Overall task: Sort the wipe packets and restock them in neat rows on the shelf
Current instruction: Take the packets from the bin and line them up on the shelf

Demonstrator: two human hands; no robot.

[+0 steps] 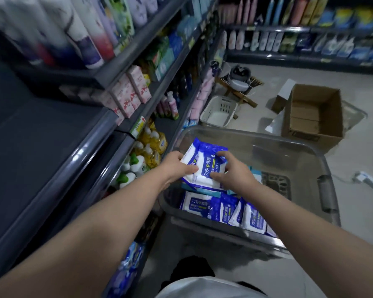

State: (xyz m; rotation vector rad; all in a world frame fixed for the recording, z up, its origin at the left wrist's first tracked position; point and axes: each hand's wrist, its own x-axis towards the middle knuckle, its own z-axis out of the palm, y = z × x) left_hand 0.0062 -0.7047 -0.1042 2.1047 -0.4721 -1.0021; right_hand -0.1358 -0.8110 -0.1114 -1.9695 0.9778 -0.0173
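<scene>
While the small stack of blue-and-white wipe packets (205,164) is between my two hands above the clear bin (267,136), I want it squared up before I carry it anywhere. My left hand (177,166) has its fingers curled round the stack's left edge, and my right hand (233,175) curls over the right, near corner, so both are closed on the packets. I judge this step to be gathering a batch. I should press the edges flush, turn the labels one way and keep the pressure even, since the slick film could let a lower packet slide out. More loose packets (224,211) lie jumbled in the bin below. The dark shelf (41,143) to my left looks the likely place for the row.
</scene>
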